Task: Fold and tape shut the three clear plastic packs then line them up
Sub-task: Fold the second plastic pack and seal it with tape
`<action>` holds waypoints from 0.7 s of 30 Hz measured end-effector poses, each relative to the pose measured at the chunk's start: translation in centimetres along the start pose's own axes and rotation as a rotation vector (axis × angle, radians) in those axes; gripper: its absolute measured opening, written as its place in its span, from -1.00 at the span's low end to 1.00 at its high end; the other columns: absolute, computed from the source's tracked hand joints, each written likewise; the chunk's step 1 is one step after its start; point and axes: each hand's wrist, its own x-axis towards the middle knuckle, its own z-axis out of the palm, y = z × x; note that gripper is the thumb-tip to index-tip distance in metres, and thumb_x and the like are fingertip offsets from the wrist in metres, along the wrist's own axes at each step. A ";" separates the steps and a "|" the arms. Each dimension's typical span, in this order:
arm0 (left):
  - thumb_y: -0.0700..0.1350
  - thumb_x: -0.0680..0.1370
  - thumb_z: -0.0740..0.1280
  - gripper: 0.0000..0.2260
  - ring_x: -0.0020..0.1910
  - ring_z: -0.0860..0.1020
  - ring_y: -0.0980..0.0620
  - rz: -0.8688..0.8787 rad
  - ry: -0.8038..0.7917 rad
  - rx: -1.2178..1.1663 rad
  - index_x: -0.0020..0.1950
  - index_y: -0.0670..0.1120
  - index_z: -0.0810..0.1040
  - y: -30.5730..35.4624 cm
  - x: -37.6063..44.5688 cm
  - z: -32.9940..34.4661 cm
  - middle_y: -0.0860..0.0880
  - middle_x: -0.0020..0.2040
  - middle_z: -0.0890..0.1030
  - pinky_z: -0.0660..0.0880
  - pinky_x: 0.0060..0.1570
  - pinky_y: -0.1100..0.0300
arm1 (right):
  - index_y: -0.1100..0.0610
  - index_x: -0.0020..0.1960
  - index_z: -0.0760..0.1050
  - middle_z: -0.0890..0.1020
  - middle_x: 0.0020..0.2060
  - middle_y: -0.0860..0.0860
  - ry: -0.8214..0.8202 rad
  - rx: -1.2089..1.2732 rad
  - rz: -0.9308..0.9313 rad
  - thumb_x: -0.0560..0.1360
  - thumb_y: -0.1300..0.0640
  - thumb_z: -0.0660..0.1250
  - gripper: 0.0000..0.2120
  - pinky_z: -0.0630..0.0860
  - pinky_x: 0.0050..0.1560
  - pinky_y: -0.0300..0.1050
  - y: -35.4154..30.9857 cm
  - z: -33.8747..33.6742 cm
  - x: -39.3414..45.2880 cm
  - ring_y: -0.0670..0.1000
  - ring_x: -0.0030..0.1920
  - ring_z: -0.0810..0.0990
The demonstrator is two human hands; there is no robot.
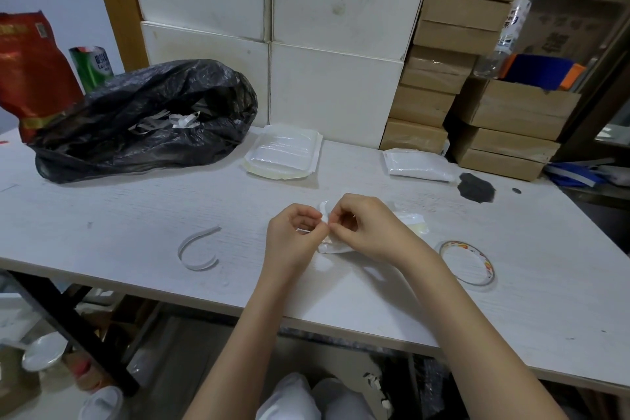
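A clear plastic pack (410, 222) lies on the white table (136, 215) under both hands, mostly hidden. My left hand (289, 239) and my right hand (368, 228) meet above its left end, fingertips pinching a crumpled white edge of it. A second clear pack (284, 151) lies flat at the back centre. A third, smaller pack (417, 165) rests at the back right. A thin roll of tape (467, 264) lies flat just right of my right wrist.
A curled white backing strip (197, 249) lies left of my hands. A black rubbish bag (143, 119) with white strips sits back left, a red bag (30, 75) and green can (92, 66) behind it. White boxes and cardboard cartons (443, 72) line the back. A dark patch (475, 187) marks the table.
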 end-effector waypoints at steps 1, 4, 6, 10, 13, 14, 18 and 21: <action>-0.35 0.40 0.37 -0.85 -0.46 0.49 0.29 -0.003 0.001 0.007 -0.23 -0.11 0.53 0.0 0.0 0.0 0.00 -0.33 0.56 0.43 -0.40 0.46 | 0.13 -0.14 0.54 0.60 -0.17 -0.01 -0.002 -0.012 -0.002 0.46 0.16 0.34 -0.96 0.50 -0.10 -0.15 0.0 0.1 0.0 -0.04 -0.17 0.55; -0.36 0.39 0.36 -0.86 -0.47 0.49 0.29 0.004 -0.001 0.018 -0.25 -0.12 0.53 0.0 0.0 0.0 0.00 -0.35 0.56 0.42 -0.41 0.47 | 0.14 -0.13 0.56 0.59 -0.17 -0.02 0.003 -0.037 -0.006 0.45 0.16 0.35 -0.95 0.50 -0.09 -0.18 -0.1 0.2 0.1 -0.02 -0.15 0.57; -0.36 0.40 0.37 -0.86 -0.47 0.50 0.29 0.023 -0.004 0.005 -0.26 -0.14 0.53 0.1 -0.1 0.0 0.01 -0.35 0.56 0.42 -0.41 0.48 | 0.13 -0.13 0.56 0.59 -0.18 -0.03 0.007 -0.036 0.004 0.45 0.16 0.37 -0.96 0.49 -0.09 -0.19 -0.1 0.0 0.1 -0.03 -0.15 0.58; -0.31 0.43 0.41 -0.90 -0.40 0.57 0.25 0.019 -0.015 -0.055 -0.18 -0.15 0.54 0.2 -0.1 0.0 -0.02 -0.30 0.61 0.43 -0.38 0.50 | 0.08 -0.18 0.57 0.59 -0.25 -0.07 0.049 0.018 0.037 0.44 0.15 0.40 -0.96 0.46 -0.17 -0.29 0.3 -0.5 0.1 -0.11 -0.23 0.54; -0.30 0.44 0.41 -0.88 -0.38 0.60 0.20 0.017 -0.022 -0.062 -0.19 -0.11 0.54 0.1 0.0 -0.1 -0.05 -0.28 0.63 0.45 -0.36 0.49 | 0.11 -0.19 0.59 0.60 -0.26 -0.06 0.082 0.034 0.049 0.44 0.18 0.39 -0.96 0.44 -0.20 -0.32 0.3 -0.4 0.1 -0.13 -0.27 0.52; -0.30 0.44 0.42 -0.88 -0.39 0.60 0.22 0.021 -0.024 -0.059 -0.18 -0.10 0.54 0.1 0.0 -0.1 -0.05 -0.28 0.63 0.45 -0.36 0.49 | 0.13 -0.19 0.60 0.61 -0.26 -0.04 0.090 0.026 0.046 0.44 0.19 0.39 -0.96 0.45 -0.18 -0.30 0.3 -0.3 0.1 -0.11 -0.26 0.52; -0.28 0.42 0.43 -0.87 -0.36 0.60 0.26 0.044 -0.021 -0.040 -0.19 -0.09 0.55 -0.1 0.0 -0.1 -0.03 -0.28 0.64 0.45 -0.33 0.49 | 0.17 -0.23 0.59 0.62 -0.28 0.00 0.144 0.018 0.029 0.38 0.21 0.39 -0.96 0.51 -0.14 -0.13 0.1 0.0 0.1 -0.02 -0.23 0.56; -0.29 0.43 0.43 -0.85 -0.30 0.62 0.15 0.052 -0.009 -0.047 -0.21 -0.07 0.54 -0.2 0.1 0.0 -0.04 -0.28 0.64 0.47 -0.32 0.47 | 0.18 -0.25 0.58 0.62 -0.31 0.00 0.148 0.004 0.037 0.35 0.20 0.38 -0.95 0.51 -0.16 -0.09 -0.1 0.1 0.2 0.00 -0.24 0.56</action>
